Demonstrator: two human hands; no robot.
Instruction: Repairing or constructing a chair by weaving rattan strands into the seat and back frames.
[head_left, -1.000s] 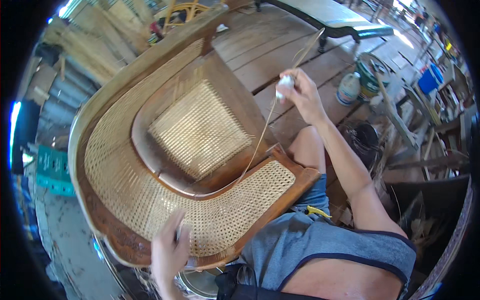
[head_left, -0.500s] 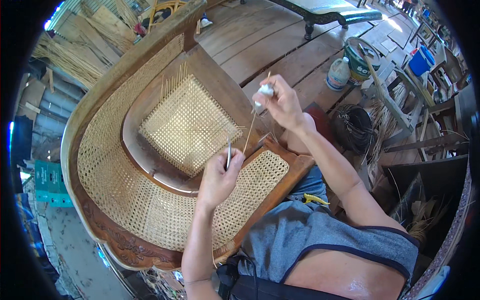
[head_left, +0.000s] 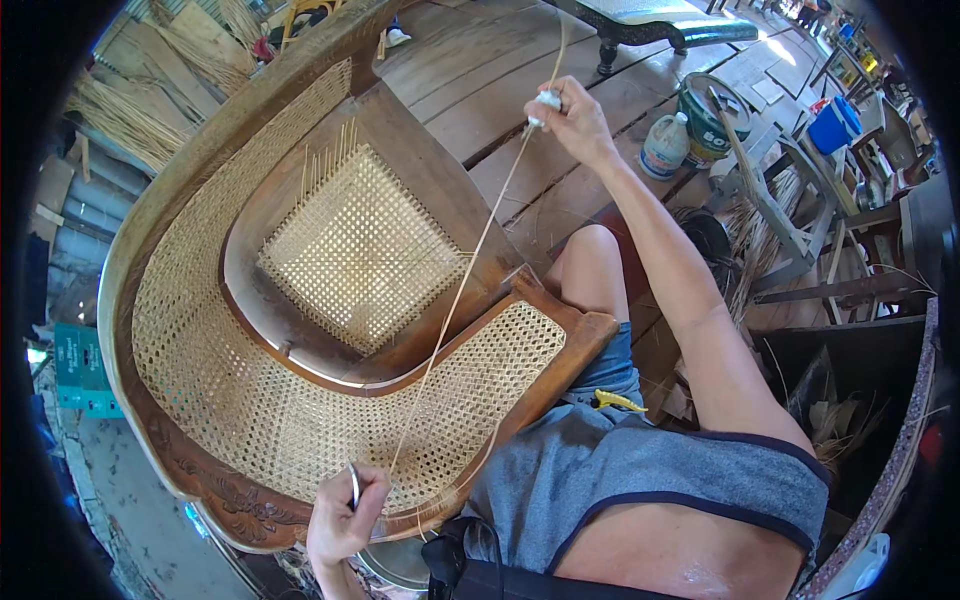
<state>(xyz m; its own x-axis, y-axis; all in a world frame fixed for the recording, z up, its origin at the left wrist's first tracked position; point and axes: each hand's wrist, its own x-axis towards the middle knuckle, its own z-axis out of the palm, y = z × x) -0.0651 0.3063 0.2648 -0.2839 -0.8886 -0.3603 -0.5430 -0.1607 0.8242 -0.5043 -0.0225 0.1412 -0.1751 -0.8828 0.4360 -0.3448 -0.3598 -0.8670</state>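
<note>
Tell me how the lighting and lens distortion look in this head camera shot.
Head view: bright daylight, with glare at the top right by the blue container; the fisheye bends the cane chair frame and floor planks toward a black rim; the right hand, left hand and cane strand look sharp.

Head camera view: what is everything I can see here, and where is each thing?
wooden chair frame: one, brown, lying across the picture's left and middle
woven cane panels: pale yellow, filling the seat and the curved back
cane strand: one, pale, stretched tight between both hands
thin metal tool: one, grey, in the left hand
plastic jug: one, white, on the floor planks upper right
paint tin: one, green, beside the jug
blue tub: one, far upper right
loose cane bundles: pale, upper left
left hand: bottom edge, gripping tool and strand
right hand: raised, pulling the strand
</note>
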